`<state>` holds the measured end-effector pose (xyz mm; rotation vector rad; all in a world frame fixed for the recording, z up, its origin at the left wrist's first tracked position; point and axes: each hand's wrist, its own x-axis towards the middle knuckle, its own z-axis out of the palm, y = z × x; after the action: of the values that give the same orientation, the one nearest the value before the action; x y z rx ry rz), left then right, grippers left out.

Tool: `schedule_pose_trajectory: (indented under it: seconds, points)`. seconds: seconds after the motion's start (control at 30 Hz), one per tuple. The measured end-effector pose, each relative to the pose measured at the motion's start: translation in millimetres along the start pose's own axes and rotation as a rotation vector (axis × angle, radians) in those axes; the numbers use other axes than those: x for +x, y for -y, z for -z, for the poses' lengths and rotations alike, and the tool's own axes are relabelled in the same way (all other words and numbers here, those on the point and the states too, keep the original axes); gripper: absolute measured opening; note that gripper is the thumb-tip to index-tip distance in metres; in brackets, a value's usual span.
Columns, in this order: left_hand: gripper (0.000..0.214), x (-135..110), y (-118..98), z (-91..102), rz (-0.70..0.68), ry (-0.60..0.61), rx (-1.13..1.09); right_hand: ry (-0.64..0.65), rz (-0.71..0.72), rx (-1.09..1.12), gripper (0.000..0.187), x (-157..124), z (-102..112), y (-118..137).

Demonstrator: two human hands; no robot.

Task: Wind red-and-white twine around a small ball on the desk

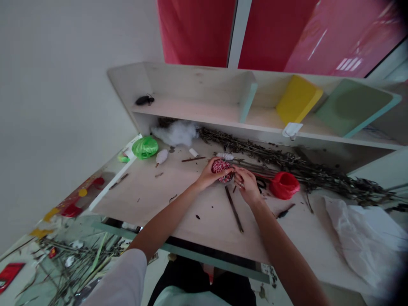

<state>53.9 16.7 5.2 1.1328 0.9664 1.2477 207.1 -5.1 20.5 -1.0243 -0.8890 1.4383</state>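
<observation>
A ball of red-and-white twine (pixel 220 166) is held above the desk, with my left hand (pixel 206 175) closed around its left side and the thumb across its front. My right hand (pixel 246 183) pinches at the ball's right edge; whatever lies between the fingertips is too small to make out. Just behind the ball is a bundle of white cord (pixel 225 156). Below it, a brown stick (pixel 234 209) lies on the desk (pixel 143 193). To the right of my right hand sits a roll of red plastic string (pixel 284 185), and black scissor handles (pixel 261 183) show partly between them.
Dry twigs (pixel 270 153) stretch along the back under the shelf (pixel 197 112). White stuffing (pixel 177 132) and a green string roll (pixel 145 147) lie at left. A clear plastic bag (pixel 357 238) covers the right end. Cut stems (pixel 73 263) litter the floor at lower left.
</observation>
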Motion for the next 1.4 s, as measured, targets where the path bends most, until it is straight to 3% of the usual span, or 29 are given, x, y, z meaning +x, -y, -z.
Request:
schedule_pose_trajectory:
  seconds: [0.23, 0.57, 0.8, 1.07, 1.3, 1.4]
  points:
    - [0.068, -2.3, -2.0, -2.6, 0.069, 0.071, -0.03, 0.036, -0.024, 0.056, 0.029, 7.6, 13.0, 6.0]
    - [0.044, -4.5, -14.8, -1.9, 0.144, 0.199, 0.022, 0.018, -0.082, 0.171, 0.033, 8.3, 16.0, 8.4]
    - [0.042, -8.2, -19.5, -1.2, 0.31, 0.247, -0.188, -0.043, -0.093, 0.139, 0.038, 6.9, 12.8, 9.6]
    - [0.036, -6.5, -21.5, 5.9, 0.359, 0.32, -0.369, -0.113, -0.141, 0.052, 0.044, 6.0, 9.9, 3.5]
    - [0.027, -4.8, -13.2, 11.5, 0.428, 0.296, -0.508, -0.101, -0.122, 0.065, 0.032, 10.8, 14.0, -2.8]
    - [0.035, -1.8, -12.5, 16.5, 0.46, 0.234, -0.63, -0.03, -0.093, 0.069, 0.033, 10.2, 14.0, -2.3]
